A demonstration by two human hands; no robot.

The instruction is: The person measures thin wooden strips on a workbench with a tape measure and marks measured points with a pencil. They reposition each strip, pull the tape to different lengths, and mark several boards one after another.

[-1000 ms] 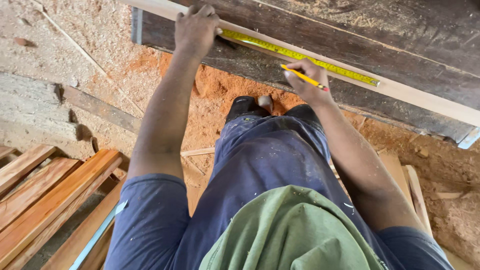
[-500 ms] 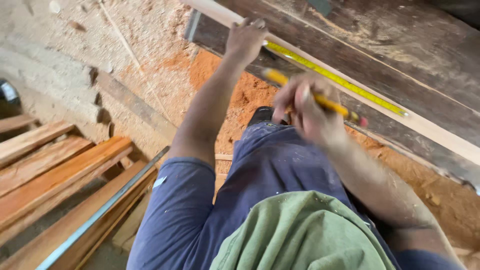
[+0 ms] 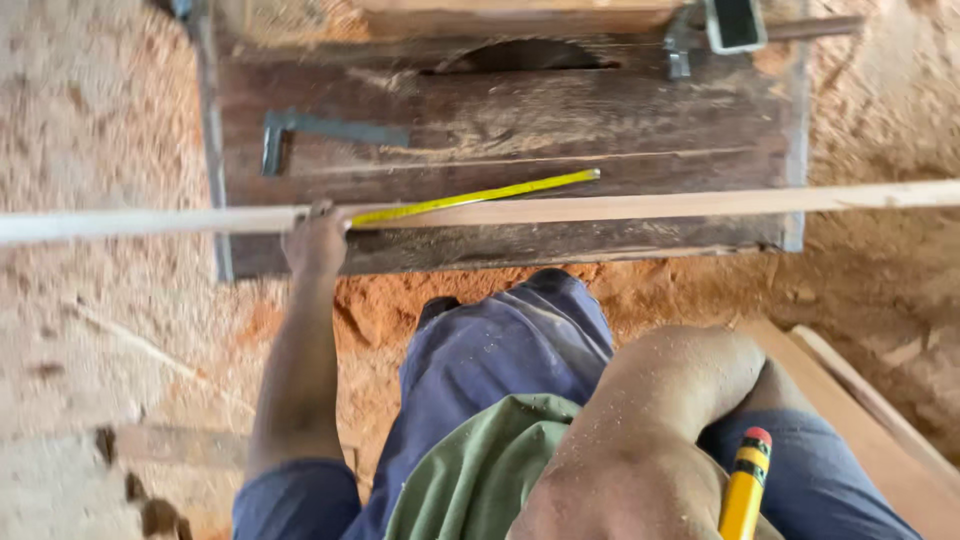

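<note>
Left hand reaches far out to the pale wooden strip, which lies left to right across the dark, worn worktop and overhangs it on both sides. Fingers curled over the strip's near edge, pressing down on the end of the yellow tape measure. The tape runs right from the hand, angling slightly off the strip toward the far side; its free end sits on the worktop just beyond the strip.

Right hand is drawn back close to the body, low in view, closed around a yellow pencil with a red eraser end pointing up. Exact finger grip cannot be told; the fist is partly cut off by the frame.

Beyond the strip: a saw-blade slot in the worktop, a grey metal square lying to the far left. Sawdust covers the ground all round. Loose boards lie near right.

Judgement on measuring well: the tape looks skewed, so it should be laid along the strip's edge before any reading is trusted. Keep the left hand's pressure firm on the tape end so it cannot creep. The pencil tip would best meet the wood right against the tape's edge.
</note>
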